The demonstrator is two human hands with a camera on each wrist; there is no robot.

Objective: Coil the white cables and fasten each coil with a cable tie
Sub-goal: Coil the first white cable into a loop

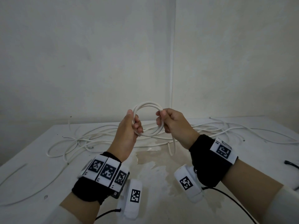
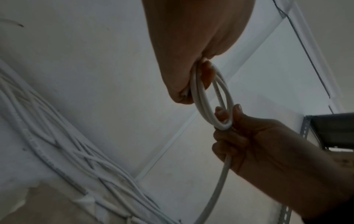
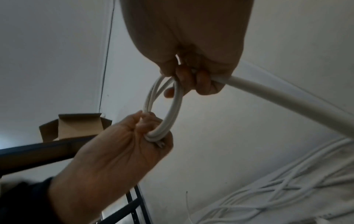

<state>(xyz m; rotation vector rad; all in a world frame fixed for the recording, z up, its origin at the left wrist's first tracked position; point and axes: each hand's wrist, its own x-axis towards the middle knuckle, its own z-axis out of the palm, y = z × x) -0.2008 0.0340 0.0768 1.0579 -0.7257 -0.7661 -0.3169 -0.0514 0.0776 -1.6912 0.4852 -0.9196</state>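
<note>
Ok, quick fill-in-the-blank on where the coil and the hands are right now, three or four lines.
1. The coil is held by ____ hands.
2. The left hand and the right hand grip ____ sides of the coil.
3. The loose cables lie on the ____.
4. From the right hand, the tail of the cable hangs ____.

Missing words: both; opposite; table; down

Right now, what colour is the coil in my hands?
White; the coil shows best in the head view, held by the left hand and right hand.
</note>
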